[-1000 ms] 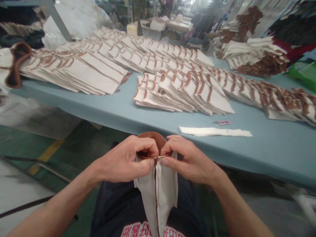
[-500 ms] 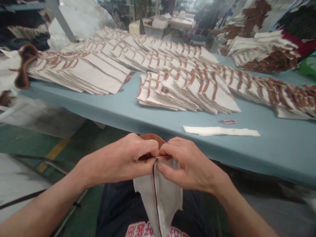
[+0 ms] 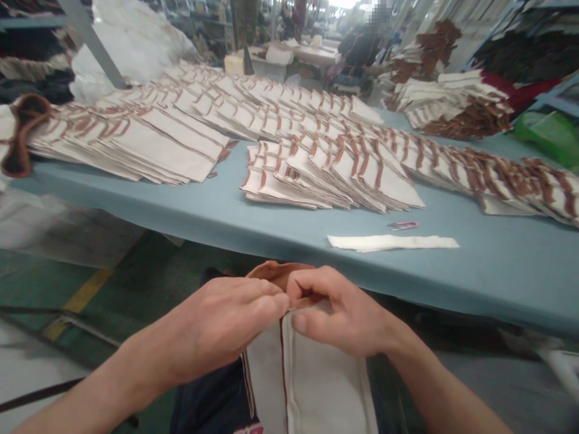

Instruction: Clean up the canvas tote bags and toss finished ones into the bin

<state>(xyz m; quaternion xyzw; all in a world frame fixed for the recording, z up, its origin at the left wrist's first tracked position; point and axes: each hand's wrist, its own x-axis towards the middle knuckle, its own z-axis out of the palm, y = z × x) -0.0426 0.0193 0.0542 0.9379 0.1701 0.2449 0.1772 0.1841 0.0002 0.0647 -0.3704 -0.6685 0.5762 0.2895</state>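
Note:
A cream fabric piece (image 3: 323,374) with brown seam edging and a brown inner side hangs over my lap. My left hand (image 3: 230,319) is closed on its upper edge, beside the brown seam, with the back of the hand hiding most of the grip. Right next to it, my right hand (image 3: 341,310) pinches the same edge between thumb and curled fingers. Behind both hands, the brown upper part (image 3: 275,272) of the piece curves up in an arc.
Stacks of similar cream pieces (image 3: 316,172) cover much of the blue table (image 3: 181,211). Pink-handled thread snips (image 3: 404,225) lie behind white strips (image 3: 391,242) near the front edge. A brown curled band (image 3: 22,135) sits at the left end. A person (image 3: 362,51) is in the background.
The fabric piece now hangs flatter and wider over my lap. My left hand has turned, its back now covering the edge. Both hands sit slightly lower in view.

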